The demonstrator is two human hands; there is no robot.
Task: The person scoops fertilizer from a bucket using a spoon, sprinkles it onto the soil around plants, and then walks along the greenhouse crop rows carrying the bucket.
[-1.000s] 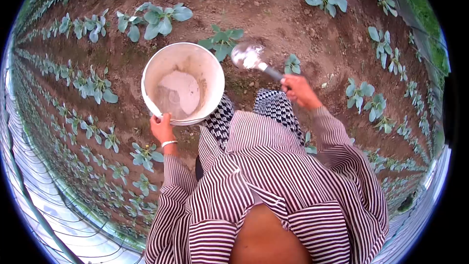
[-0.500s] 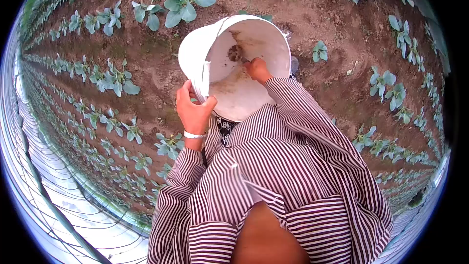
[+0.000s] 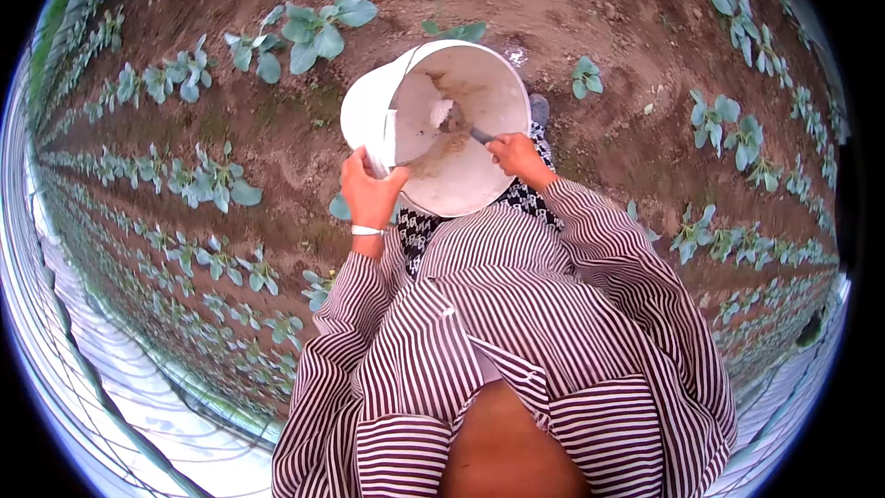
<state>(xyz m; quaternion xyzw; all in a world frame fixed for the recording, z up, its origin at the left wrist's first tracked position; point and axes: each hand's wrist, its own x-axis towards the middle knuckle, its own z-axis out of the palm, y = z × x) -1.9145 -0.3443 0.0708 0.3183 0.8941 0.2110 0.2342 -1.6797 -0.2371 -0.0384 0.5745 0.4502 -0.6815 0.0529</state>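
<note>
A white bucket (image 3: 373, 111) is tilted in front of my body, its mouth facing me and brown stains on its inner wall. My left hand (image 3: 371, 194) is closed on the bucket's rim at the left, with a white band on the wrist. In my right hand (image 3: 522, 158), at the bucket's right edge, is the dark handle of a small trowel (image 3: 481, 136). The trowel's blade reaches inside the bucket and carries a small heap of white material (image 3: 442, 112). Whether that material is powder or granules I cannot make out.
Rows of leafy green seedlings (image 3: 318, 35) run across brown soil (image 3: 415, 0) on both sides. A single small seedling (image 3: 586, 77) grows right of the bucket, near a white patch on the soil (image 3: 516, 57). Curved greenhouse framing (image 3: 111, 387) shows at the lower left.
My right hand has drawn back to the right, toward the bucket's edge. White material now shows on the trowel inside the bucket. My left hand keeps its hold on the rim.
</note>
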